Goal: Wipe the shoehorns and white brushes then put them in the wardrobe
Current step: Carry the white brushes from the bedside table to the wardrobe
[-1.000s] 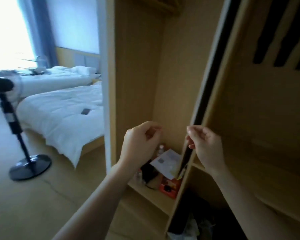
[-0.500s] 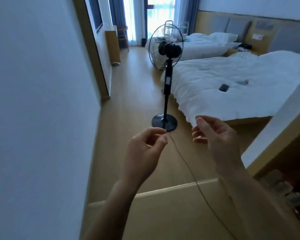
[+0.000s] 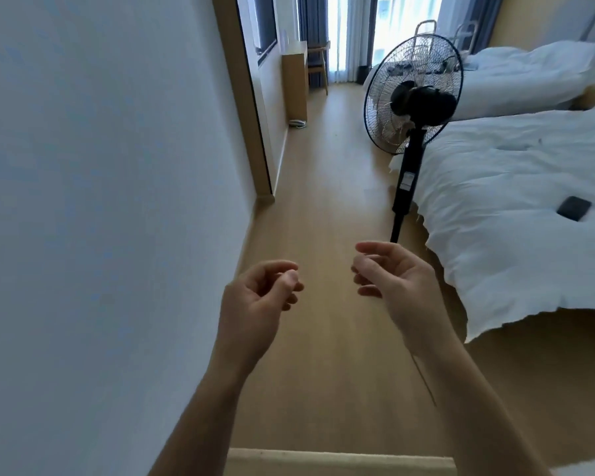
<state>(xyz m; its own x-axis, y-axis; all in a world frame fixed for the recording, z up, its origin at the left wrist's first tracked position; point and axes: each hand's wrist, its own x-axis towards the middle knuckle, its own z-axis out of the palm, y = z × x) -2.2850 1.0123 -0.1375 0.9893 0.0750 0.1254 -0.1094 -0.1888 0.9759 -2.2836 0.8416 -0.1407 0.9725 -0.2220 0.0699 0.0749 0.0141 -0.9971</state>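
1. A bedroom: pale wood floor (image 3: 323,201) runs between a plain white wall (image 3: 100,201) and a bed with a white duvet (image 3: 512,201).
2. A black pedestal fan (image 3: 413,94) stands just beside the bed, and a dark flat slab (image 3: 573,208) lies on the duvet.
3. The left hand (image 3: 258,304) and right hand (image 3: 392,280) hover loosely curled, grasping nothing.
4. There are no shoehorns, white brushes or wardrobe in view, so there's no container to check and progress can't be judged.

Hotel-style bedroom, 2 white beds (image 3: 516,187), standing fan (image 3: 413,97), wood floor (image 3: 330,207)
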